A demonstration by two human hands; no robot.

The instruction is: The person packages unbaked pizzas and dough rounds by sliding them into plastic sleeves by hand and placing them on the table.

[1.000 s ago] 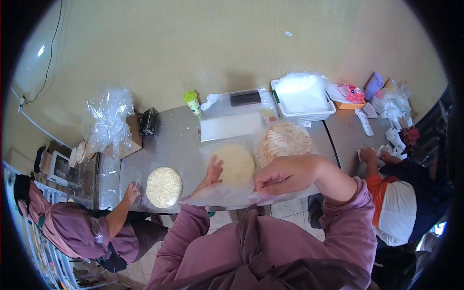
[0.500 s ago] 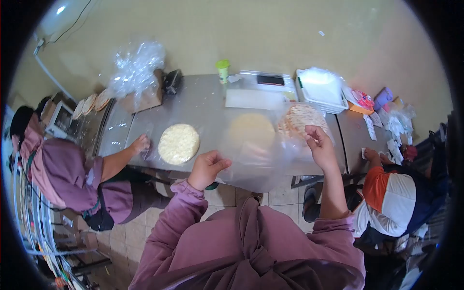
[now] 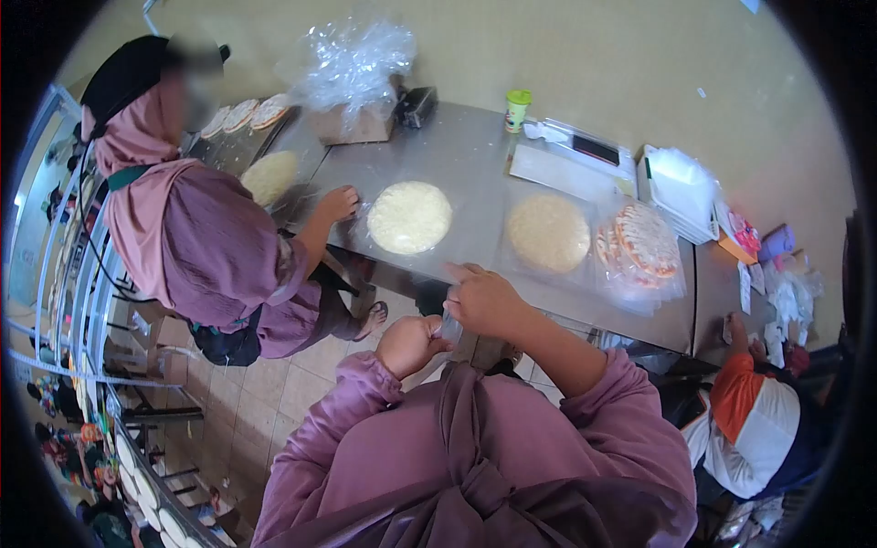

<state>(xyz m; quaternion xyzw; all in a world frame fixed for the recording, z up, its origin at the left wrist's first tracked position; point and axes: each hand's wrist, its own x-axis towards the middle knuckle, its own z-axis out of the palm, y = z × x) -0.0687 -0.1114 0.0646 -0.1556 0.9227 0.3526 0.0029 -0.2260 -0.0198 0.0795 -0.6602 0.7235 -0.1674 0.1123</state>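
Note:
My left hand (image 3: 409, 347) is closed in front of my waist, thumb against fingers, on a bunched clear plastic bag (image 3: 449, 326). Right beside it, my right hand (image 3: 489, 301) is curled at the same plastic with its index finger pointing out over the table edge. Most of the bag is hidden by the hands. Beyond them on the steel table lie a round covered with pale grated topping (image 3: 409, 217) and a plain round pizza base (image 3: 548, 234) on clear plastic. Further right, topped pizzas (image 3: 647, 239) lie in clear plastic.
At my left a co-worker (image 3: 206, 228) rests a hand by the table edge, near another pale round (image 3: 271, 178). Behind stand a cardboard box (image 3: 352, 126) with plastic, a green cup (image 3: 517, 111), a phone (image 3: 596, 150) and white trays (image 3: 678, 192). Another person (image 3: 758, 411) works at right.
The plastic held spread between my hands is now gathered small; both hands have come together near my waist. My view has turned left, and the co-worker at left stands more upright.

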